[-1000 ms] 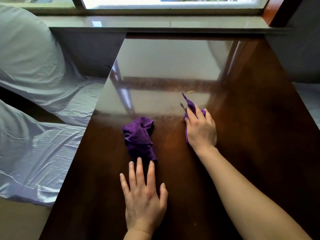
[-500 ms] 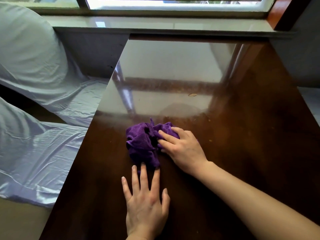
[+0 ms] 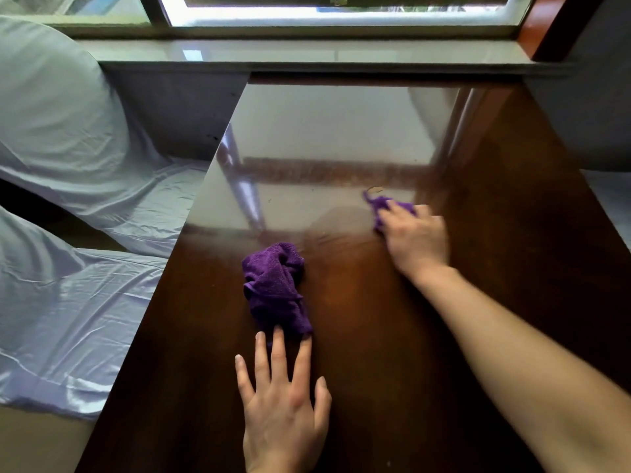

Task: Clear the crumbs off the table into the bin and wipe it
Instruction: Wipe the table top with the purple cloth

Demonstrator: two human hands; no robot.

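A dark glossy wooden table [image 3: 512,268] fills the view. A crumpled purple cloth [image 3: 273,285] lies at its middle. My left hand [image 3: 283,404] rests flat on the table, fingers spread, fingertips touching the near end of that cloth. My right hand [image 3: 415,240] presses a second, smaller purple cloth [image 3: 384,204] onto the table further back and to the right; most of it is hidden under the palm. A pale crumb [image 3: 376,190] lies just beyond that cloth. A faint band of fine crumbs [image 3: 324,172] runs across the table behind it.
A window sill [image 3: 307,52] borders the table's far edge below a window. Chairs draped in pale satin covers [image 3: 68,148] stand close along the left side. Another covered seat [image 3: 607,199] sits at the right edge. No bin is in view.
My right hand slid its cloth from beside the crumpled cloth back out to the far right, near the pale crumb. My left hand stayed flat in place.
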